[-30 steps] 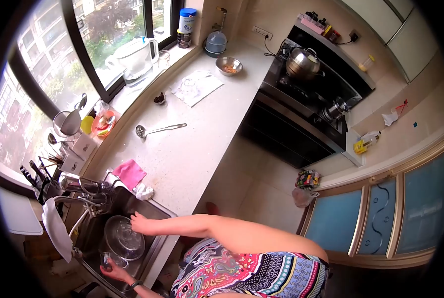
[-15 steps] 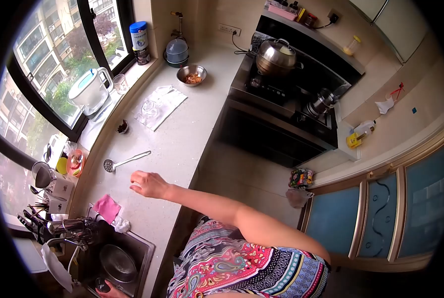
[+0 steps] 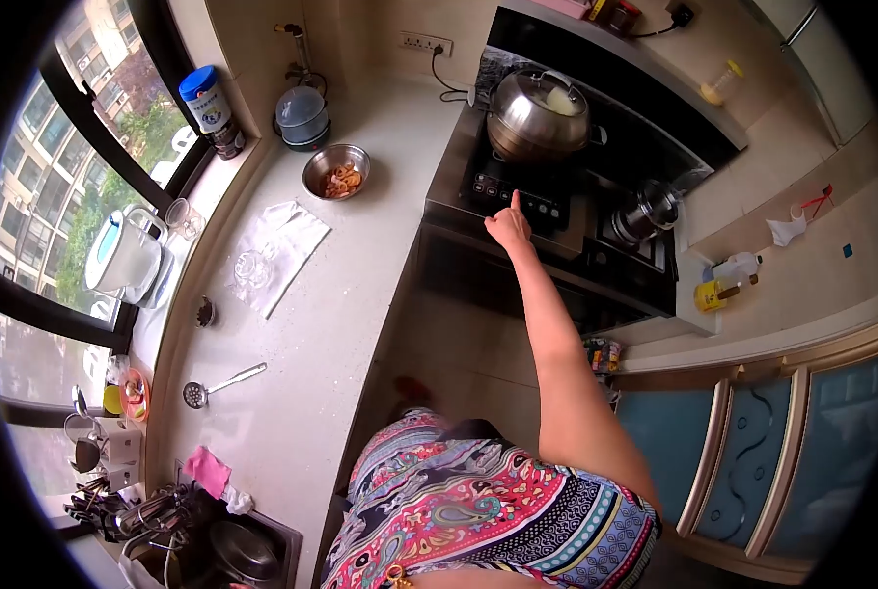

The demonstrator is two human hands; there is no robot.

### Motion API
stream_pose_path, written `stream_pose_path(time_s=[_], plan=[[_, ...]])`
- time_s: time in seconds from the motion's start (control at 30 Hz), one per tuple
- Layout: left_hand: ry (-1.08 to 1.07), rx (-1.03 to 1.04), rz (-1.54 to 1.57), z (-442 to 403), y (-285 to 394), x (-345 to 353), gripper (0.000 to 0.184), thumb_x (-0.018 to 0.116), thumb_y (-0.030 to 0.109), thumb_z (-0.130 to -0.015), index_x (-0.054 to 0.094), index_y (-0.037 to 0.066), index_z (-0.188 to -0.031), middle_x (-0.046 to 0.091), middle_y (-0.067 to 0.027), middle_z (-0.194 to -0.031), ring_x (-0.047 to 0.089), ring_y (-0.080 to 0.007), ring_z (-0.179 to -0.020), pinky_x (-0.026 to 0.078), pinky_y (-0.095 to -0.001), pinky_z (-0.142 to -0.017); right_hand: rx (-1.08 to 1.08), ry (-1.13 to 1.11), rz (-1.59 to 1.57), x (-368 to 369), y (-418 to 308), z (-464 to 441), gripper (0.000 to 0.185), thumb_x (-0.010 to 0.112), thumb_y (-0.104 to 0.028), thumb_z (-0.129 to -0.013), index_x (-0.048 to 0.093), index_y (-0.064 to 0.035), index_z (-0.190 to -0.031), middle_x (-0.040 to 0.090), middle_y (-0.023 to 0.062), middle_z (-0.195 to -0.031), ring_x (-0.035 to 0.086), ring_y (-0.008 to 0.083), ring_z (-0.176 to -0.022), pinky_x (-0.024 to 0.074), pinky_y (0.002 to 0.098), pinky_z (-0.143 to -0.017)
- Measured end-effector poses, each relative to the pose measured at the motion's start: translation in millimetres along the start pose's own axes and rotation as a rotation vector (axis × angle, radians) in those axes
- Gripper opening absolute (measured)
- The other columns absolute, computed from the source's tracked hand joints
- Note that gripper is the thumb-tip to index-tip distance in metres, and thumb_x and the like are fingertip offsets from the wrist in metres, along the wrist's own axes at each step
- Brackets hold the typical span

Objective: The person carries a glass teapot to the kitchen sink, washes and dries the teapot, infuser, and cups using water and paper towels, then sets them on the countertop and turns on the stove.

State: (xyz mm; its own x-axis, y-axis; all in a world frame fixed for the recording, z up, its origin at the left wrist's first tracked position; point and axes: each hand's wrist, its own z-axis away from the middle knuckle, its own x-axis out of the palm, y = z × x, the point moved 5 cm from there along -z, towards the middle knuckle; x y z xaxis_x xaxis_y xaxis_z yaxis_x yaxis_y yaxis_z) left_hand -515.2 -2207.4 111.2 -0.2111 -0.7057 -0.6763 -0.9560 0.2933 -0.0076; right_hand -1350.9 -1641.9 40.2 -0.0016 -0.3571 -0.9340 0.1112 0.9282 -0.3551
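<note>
My right hand point(image 3: 510, 224) reaches out to the cooktop with its index finger stretched out and the other fingers curled, holding nothing. The fingertip is at the front edge of the black control panel point(image 3: 493, 188); contact is hard to judge. Just behind the panel sits a lidded steel pot point(image 3: 537, 123). Of my left hand point(image 3: 239, 585) only a sliver shows at the bottom edge by the sink, its fingers hidden. Near it, a round clear-looking basin point(image 3: 245, 550) rests in the sink point(image 3: 290, 545).
The counter point(image 3: 311, 344) holds a slotted ladle point(image 3: 195, 395), a small dark-filled cup point(image 3: 205, 311), a white cloth point(image 3: 287, 250), a steel bowl of food point(image 3: 337, 173) and a pink cloth point(image 3: 206, 471). A smaller pot point(image 3: 645, 211) stands at the cooktop's right.
My right hand has left the sink, crossed the counter and reached the cooktop, its index finger now extended. My left hand has dropped almost out of view as the camera turned toward the stove.
</note>
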Motion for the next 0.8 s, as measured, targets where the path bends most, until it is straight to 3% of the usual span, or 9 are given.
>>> stream_pose_path(time_s=[0.07, 0.2, 0.4, 0.8], plan=[[-0.032, 0.008, -0.009, -0.2, 26.0, 3.5, 0.050, 0.071, 0.052, -0.074, 0.059, 0.013, -0.104, 0.062, -0.0118, -0.100, 0.059, -0.0333, -0.094, 0.048, -0.0522, -0.077, -0.021, -0.092, 0.081, -4.4, 1.8, -18.2, 0.026, 0.067, -0.035, -0.077, 0.076, -0.0107, -0.080, 0.016, 0.0129, -0.155, 0.064, 0.0310, -0.100, 0.0527, 0.0385, -0.084], [-0.084, 0.008, -0.031, 0.6, 60.7, 7.8, 0.048, 0.070, 0.051, -0.074, 0.060, 0.014, -0.102, 0.063, -0.0112, -0.100, 0.059, -0.0330, -0.094, 0.048, -0.0526, -0.076, 0.041, -0.108, 0.109, -4.9, -0.4, -28.4, 0.040, 0.066, -0.034, -0.077, 0.071, 0.0031, -0.091, 0.021, 0.0128, -0.154, 0.064, 0.0334, -0.101, 0.0518, 0.0414, -0.084], [-0.138, 0.027, -0.066, -2.2, 82.6, 13.7, 0.044, 0.068, 0.050, -0.076, 0.061, 0.015, -0.100, 0.063, -0.0103, -0.100, 0.060, -0.0324, -0.094, 0.048, -0.0533, -0.075, 0.013, -0.163, 0.097, -4.3, 0.5, -35.7, 0.038, 0.066, -0.033, -0.077, 0.070, 0.0028, -0.090, 0.022, 0.0185, -0.153, 0.063, 0.0342, -0.103, 0.0509, 0.0418, -0.086], [-0.201, 0.038, -0.105, -6.4, 82.5, 30.5, 0.037, 0.065, 0.048, -0.078, 0.063, 0.016, -0.096, 0.064, -0.0085, -0.100, 0.060, -0.0313, -0.094, 0.049, -0.0546, -0.074, -0.012, -0.166, 0.120, -8.1, 2.1, -34.4, 0.038, 0.066, -0.033, -0.076, 0.071, 0.0000, -0.095, 0.020, 0.0183, -0.153, 0.064, 0.0342, -0.099, 0.0523, 0.0415, -0.082]])
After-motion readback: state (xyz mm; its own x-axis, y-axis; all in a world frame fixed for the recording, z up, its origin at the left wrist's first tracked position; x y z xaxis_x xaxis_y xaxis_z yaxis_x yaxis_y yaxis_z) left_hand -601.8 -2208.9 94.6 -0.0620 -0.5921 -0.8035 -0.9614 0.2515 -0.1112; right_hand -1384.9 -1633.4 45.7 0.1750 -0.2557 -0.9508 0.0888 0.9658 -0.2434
